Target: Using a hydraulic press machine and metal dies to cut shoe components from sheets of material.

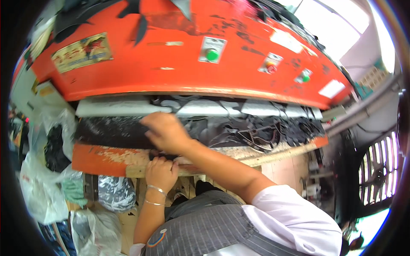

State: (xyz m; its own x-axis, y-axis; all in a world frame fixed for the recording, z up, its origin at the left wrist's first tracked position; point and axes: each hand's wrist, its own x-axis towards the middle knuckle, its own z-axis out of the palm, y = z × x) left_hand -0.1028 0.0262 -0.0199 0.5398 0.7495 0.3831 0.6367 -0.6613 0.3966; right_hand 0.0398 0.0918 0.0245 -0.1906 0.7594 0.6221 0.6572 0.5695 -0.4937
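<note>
My right hand (165, 133) reaches over the black bed (109, 130) of a red machine, its wrist bent and the fingers pointing left. Motion smears those fingers, so whether they hold anything is unclear. At the bed's worn front edge, my left hand (161, 174) is closed, fingers curled against the wooden lip (136, 171). A small dark piece (161, 155) lies just beyond its fingertips; what the fingers grip cannot be made out. To the right, black cut scraps and thin looped strips (262, 136) are heaped on the bed.
The red machine front (179, 77) rises behind the bed, with a green button (211, 54) and a red button (271, 67). A pale roller-like bar (205, 108) runs below it. Plastic bags (40, 183) and a patterned round bundle (116, 193) stand at left. A fan (378, 175) is at right.
</note>
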